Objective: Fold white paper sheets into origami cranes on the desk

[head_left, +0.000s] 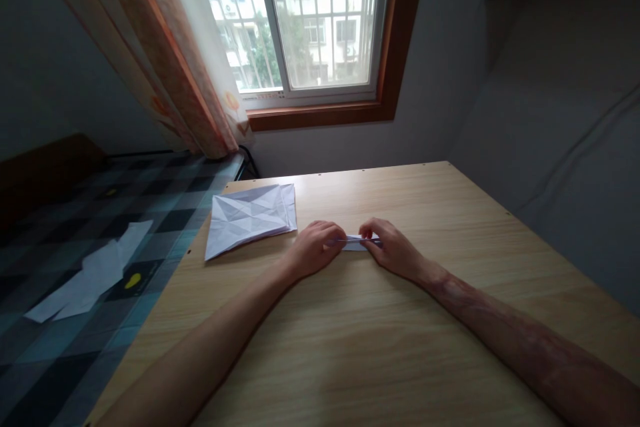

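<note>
Between my two hands is a small folded paper, white and narrow, low over the wooden table. My left hand pinches its left end, thumb and fingers closed together. At the right end, the thumb and curled fingers of my right hand grip the same paper. The fingers cover both ends, so only the middle strip of it shows. To the left of my left hand lies a stack of creased white paper sheets, marked with crossing fold lines.
Left of the table is a bed with a checked cover, where white paper pieces lie. A curtain hangs beside the barred window behind the table. A wall with a cable stands at the right.
</note>
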The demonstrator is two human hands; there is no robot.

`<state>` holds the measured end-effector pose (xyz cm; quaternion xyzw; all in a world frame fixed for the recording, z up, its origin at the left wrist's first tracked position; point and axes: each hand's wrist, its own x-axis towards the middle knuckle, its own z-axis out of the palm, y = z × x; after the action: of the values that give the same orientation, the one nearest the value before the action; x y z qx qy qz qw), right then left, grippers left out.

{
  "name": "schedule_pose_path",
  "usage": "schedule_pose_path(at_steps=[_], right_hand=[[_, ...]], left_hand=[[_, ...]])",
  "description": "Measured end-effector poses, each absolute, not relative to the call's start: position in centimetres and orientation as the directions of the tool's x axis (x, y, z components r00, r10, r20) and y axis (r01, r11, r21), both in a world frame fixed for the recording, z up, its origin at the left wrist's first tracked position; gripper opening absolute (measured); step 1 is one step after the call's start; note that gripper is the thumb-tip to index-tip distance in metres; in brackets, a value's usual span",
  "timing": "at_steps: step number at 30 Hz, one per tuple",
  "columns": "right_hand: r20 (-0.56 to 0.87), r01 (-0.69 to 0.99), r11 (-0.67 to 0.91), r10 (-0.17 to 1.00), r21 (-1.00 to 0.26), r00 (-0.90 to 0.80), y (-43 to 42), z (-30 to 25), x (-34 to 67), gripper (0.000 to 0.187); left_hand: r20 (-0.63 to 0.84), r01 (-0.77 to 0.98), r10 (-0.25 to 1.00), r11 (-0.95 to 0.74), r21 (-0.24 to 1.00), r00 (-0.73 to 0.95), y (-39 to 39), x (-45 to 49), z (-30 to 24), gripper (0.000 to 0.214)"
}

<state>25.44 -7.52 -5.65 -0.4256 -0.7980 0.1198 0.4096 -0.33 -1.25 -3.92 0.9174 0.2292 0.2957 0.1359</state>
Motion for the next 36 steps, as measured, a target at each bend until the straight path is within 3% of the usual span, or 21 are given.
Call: schedule_pose_path(at_steps=[2,5,7,10,15,19,23,30,36], right_hand=[[0.537,0.596,0.587,0.793,-0.548,-0.288,-7.6,-5.7,25.4,0.021],[0.523,0.615,0.595,0.789,-0.518,-0.323,-7.6,-5.4,25.4,0.009],[0.533,0.609,0.599,0.784,-0.520,-0.317,-7.7,-5.1,25.3,0.011],[0.536,0.550,0.547,0.820,-0.632,-0.200,-7.7,-4.8,25.0,0.015],[0.363,0.256,0.357,0.931,-0.898,-0.023,-7.0,-5.6,24.7,0.023],[0.243,-0.072,0.239,0.968,-0.968,-0.061,-6.3,-6.3,24.4,0.038],[0.209,-0.202,0.184,0.972,-0.962,-0.110,-6.3,-6.3,23.9,0.046],[0.185,-0.188,0.170,0.981,-0.967,-0.065,-7.0,-6.2,23.2,0.051],[0.278,-0.020,0.278,0.952,-0.961,-0.125,-6.9,-6.5,23.4,0.024]], left_hand=[[0.478,0.364,0.552,-0.825,0.433,0.683,-1.5,-0.3,-4.1,0.008],[0.484,0.358,0.635,-0.757,0.547,0.602,-1.9,-0.2,-4.2,0.008],[0.490,0.294,0.679,-0.703,0.647,0.546,-1.9,-0.2,-4.1,0.021],[0.460,0.155,0.730,-0.601,0.784,0.504,-1.5,-0.3,-3.8,0.042],[0.338,-0.114,0.765,-0.332,0.936,0.549,-0.9,0.0,-3.8,0.047],[0.261,-0.145,0.772,-0.217,0.965,0.580,-1.5,1.2,-4.4,0.042],[0.255,-0.157,0.798,-0.201,0.967,0.547,-2.2,2.3,-4.8,0.040],[0.236,-0.153,0.843,-0.185,0.971,0.483,-2.9,2.5,-4.1,0.038],[0.180,-0.016,0.859,-0.196,0.980,0.480,-3.2,2.6,-4.0,0.021]])
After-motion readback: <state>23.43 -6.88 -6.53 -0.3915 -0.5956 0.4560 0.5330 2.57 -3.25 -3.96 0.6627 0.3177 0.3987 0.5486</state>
